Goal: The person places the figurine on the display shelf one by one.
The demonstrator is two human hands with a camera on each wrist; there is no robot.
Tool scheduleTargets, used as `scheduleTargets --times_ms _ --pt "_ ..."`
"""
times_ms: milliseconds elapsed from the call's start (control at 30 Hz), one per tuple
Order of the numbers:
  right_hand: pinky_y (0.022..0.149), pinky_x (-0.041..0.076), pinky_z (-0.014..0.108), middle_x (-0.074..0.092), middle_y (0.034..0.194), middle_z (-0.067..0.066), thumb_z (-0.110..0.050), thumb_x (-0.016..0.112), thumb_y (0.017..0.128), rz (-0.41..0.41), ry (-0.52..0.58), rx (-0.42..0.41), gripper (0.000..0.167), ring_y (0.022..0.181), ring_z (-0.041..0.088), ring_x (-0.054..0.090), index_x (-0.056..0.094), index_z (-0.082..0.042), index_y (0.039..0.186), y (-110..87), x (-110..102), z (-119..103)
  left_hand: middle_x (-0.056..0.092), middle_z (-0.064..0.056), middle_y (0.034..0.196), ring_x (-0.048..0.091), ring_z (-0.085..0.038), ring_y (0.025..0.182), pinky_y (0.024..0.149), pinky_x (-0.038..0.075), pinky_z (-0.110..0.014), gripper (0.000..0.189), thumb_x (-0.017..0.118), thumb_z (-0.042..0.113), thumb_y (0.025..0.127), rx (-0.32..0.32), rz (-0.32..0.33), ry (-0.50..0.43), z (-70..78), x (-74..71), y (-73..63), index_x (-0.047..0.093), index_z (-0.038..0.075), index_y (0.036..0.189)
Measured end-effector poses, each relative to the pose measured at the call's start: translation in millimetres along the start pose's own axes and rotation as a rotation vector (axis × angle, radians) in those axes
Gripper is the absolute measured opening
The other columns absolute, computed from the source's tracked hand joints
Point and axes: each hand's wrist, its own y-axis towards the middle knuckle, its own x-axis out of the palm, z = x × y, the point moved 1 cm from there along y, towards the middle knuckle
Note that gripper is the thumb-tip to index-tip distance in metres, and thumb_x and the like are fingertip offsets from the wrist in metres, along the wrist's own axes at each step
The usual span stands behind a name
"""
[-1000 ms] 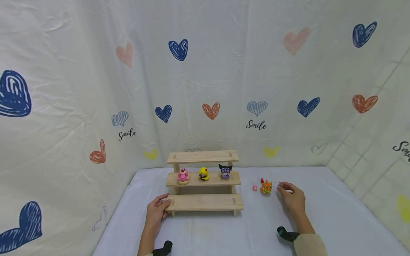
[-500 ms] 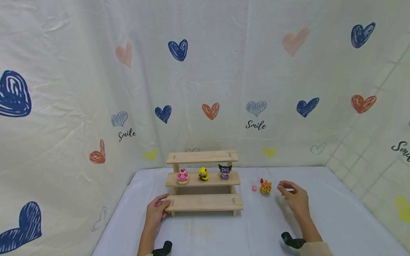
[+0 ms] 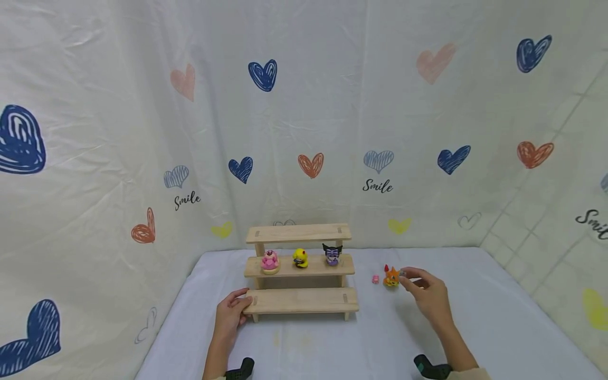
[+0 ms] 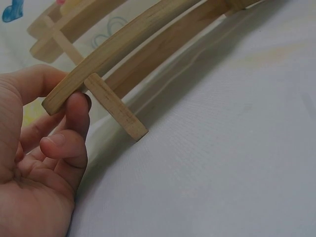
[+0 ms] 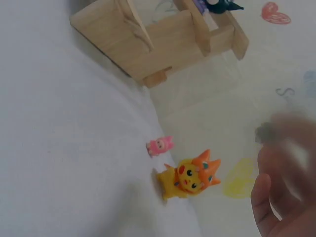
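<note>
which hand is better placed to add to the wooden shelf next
Probably the right hand: it pinches a small greyish object, while the left hand grips the bottom shelf tier.

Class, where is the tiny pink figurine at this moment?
In the head view, the tiny pink figurine is on the white tablecloth, right of the three-tiered pale wooden shelf and just left of the orange-and-yellow figurine.
</note>
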Motion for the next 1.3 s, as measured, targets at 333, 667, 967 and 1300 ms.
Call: scheduleTargets --times_ms 333,667,967,1300 --pt "0.064 0.051 0.021 0.074 0.101 0.01 -0.025 0.08 0.09 -0.035 0.092 -0.168 0.028 0.077 0.003 0.063 0.076 -0.011 0.114 -16.7 14 -29 0.07 0.002 0.082 0.055 -0.01 0.057 0.047 0.037 -0.02 0.046 0.074 0.012 0.092 -0.01 -0.005 0.0 1.2 -1.5 -0.6 0.061 0.001 0.135" --pt "0.064 0.053 0.022 0.073 0.094 0.006 -0.018 0.083 0.086 -0.132 0.184 -0.223 0.023 0.072 0.006 0.064 0.077 -0.012 0.107 -32.9 45 -48 0.069 0.002 0.08 0.054 -0.009 0.056 0.046 0.036 -0.02 0.046 0.075 0.012 0.091 0.0 -0.009 -0.008 0.4 -0.7 -0.7 0.061 -0.001 0.133" --pt "0.066 0.053 0.022 0.073 0.092 0.005 -0.014 0.083 0.084 -0.207 0.267 -0.259 0.022 0.071 0.007 0.064 0.078 -0.01 0.105 -45.4 73 -68 0.07 0.003 0.082 0.052 -0.008 0.057 0.048 0.037 -0.02 0.047 0.075 0.014 0.091 -0.008 -0.004 0.009 1.1 -0.9 0.0 0.061 0.001 0.134" --pt "0.069 0.054 0.023 0.073 0.092 0.0 -0.014 0.084 0.084 -0.278 0.247 -0.229 0.019 0.074 0.008 0.065 0.078 -0.016 0.102 -56.0 103 -86 0.069 0.002 0.082 0.053 -0.009 0.058 0.048 0.037 -0.021 0.044 0.075 0.015 0.092 -0.017 0.0 0.014 1.6 -0.9 -0.1 0.062 0.003 0.133"
